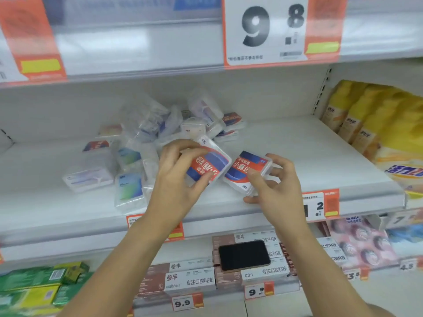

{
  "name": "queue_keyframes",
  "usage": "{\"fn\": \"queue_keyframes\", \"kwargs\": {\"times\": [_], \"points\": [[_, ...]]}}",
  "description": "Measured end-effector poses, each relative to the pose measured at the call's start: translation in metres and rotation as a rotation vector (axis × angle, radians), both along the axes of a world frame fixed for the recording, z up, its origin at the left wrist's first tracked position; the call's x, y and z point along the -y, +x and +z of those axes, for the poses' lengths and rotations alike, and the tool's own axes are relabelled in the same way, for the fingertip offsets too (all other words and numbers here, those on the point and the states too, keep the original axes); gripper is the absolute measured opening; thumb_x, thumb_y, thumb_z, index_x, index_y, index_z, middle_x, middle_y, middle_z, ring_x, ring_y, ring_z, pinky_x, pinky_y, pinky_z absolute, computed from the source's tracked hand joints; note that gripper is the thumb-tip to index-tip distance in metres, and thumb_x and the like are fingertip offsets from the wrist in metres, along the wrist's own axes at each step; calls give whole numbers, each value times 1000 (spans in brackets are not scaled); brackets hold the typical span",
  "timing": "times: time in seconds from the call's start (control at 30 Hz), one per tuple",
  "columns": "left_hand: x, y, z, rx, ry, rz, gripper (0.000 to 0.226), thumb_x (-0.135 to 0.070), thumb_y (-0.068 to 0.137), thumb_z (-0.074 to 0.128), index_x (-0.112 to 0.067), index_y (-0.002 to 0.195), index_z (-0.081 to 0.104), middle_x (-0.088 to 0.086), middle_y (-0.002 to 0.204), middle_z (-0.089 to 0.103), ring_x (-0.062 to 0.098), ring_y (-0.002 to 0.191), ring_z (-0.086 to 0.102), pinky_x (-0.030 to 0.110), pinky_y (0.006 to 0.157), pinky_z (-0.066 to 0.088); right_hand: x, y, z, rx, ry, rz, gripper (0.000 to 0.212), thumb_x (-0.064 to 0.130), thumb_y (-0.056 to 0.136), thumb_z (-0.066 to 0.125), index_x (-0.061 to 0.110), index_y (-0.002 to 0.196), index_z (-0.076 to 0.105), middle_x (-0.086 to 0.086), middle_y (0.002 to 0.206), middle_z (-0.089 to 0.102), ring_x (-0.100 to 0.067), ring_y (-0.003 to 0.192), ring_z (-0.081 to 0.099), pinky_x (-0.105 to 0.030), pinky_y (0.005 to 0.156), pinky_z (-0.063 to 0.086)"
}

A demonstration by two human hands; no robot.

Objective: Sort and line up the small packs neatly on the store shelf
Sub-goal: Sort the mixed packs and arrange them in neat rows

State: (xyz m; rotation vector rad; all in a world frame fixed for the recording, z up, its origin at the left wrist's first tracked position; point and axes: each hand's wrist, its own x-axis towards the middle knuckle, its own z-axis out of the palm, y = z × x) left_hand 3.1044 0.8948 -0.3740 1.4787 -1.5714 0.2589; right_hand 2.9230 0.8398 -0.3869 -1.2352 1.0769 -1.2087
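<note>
Two red-and-blue packs are up off the shelf, side by side and nearly touching at their inner corners. The left pack is pinched in the left hand, thumb across its lower edge and fingers over the top; its label reads upside down. The right pack is gripped by the right hand, thumb on its face and fingers curled behind, with its label the right way up. Holding them together like this looks like a way to compare the two and turn one so both face alike before they are set down — that is a guess from the mismatched labels.

Behind and to the left lies the unsorted heap: clear cases tumbled over one another, some with green-blue labels, a few more red-and-blue ones at the back. The bare stretch of shelf to the right seems the likely place for a tidy row.

On the shelf below, a dark phone rests on boxed goods; yellow bags stand at the right.
</note>
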Motion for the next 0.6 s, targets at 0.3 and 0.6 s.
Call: {"fn": "queue_keyframes", "kwargs": {"times": [0.3,0.6], "points": [[10,-10,16,-113,154,226,60,-22,75,80,-21,130,56,1,122,61,18,113,52,23,96,37,5,-5,7,-48,-36,54,44,19,88,72,34,124,53,1,109,64,-16,85,72,-31,54,59],[77,-92,14,-547,398,66,43,-33,80,73,-15,116,58,-3,91,63,13,83,64,17,72,48,30,-84,10,-392,-170,-329,46,45,85,67,44,128,49,1,106,68,-12,65,68,-41,73,57]]}}
